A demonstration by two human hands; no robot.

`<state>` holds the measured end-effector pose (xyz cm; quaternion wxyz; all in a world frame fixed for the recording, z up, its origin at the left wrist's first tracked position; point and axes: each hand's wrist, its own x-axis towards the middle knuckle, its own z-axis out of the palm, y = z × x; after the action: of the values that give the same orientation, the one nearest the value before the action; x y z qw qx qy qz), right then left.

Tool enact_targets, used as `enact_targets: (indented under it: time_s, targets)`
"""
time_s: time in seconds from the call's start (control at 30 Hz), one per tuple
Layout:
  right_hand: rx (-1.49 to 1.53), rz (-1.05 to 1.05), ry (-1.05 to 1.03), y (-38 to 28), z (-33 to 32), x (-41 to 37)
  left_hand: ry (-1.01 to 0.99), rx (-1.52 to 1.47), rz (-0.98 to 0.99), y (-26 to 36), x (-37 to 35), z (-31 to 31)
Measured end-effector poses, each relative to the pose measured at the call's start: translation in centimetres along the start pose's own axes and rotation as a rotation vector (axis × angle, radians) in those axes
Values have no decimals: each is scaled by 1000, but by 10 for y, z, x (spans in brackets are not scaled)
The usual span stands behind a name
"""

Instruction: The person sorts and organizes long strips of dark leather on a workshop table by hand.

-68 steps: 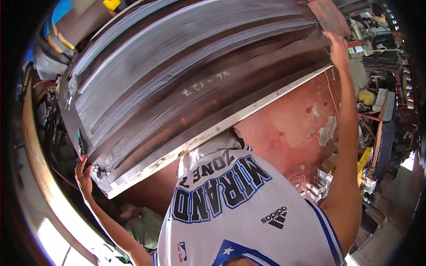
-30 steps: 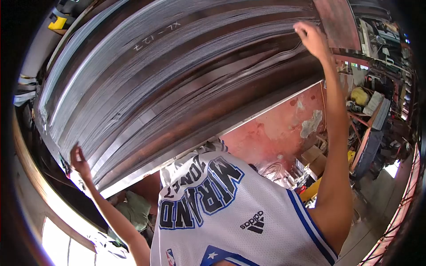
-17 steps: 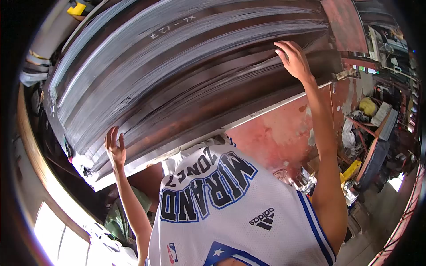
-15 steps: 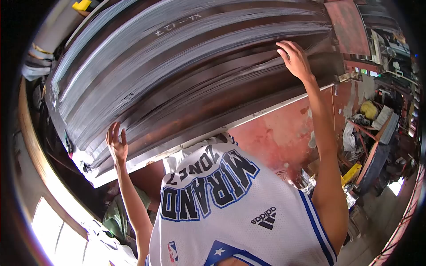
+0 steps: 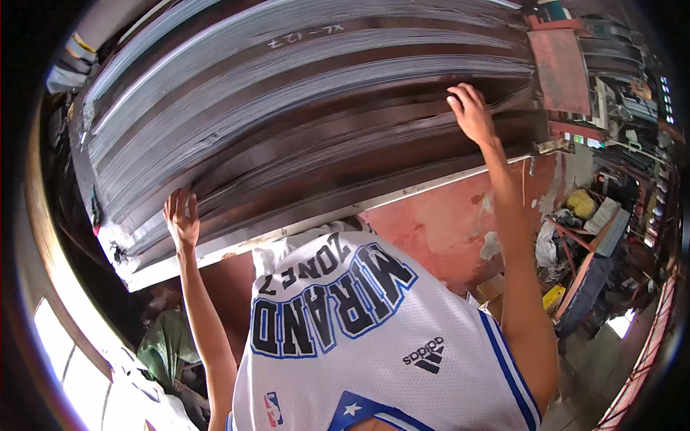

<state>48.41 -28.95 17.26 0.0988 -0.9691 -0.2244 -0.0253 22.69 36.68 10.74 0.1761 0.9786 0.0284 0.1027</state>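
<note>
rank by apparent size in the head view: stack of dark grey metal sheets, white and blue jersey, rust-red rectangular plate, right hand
1. stack of dark grey metal sheets
2. white and blue jersey, enlarged by nearness to the camera
3. rust-red rectangular plate and right hand: too alike to rank

Streaked grey-brown metal sheets (image 5: 302, 115), white-and-blue lettered jersey (image 5: 374, 337).

A metal workshop or steel store: a thick stack of steel sheets (image 5: 302, 108), one edge chalked with a code, fills the view. A rusty plate (image 5: 564, 72) stands at its end, the red wall (image 5: 438, 223) is flaking, and heaped clutter (image 5: 582, 230) crowds the concrete floor (image 5: 596, 366)
</note>
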Motion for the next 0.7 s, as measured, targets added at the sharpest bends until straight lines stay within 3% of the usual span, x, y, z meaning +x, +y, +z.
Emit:
enact_targets:
  time_s: [0.53,0.6,0.63,0.7]
  targets:
    - [56,-3,-32,9,-12,-21,-143,-5,26,-2,-11,-16]
    - [118,83,-55,26,-17,-15,-143,-19,33,-2,-9,-15]
    - [43,215,-5,59,-18,-12,-157,-37,34,-6,-8,-15]
    - [-159,242,60,99,-17,-20,-165,-61,34,-6,-7,-16]
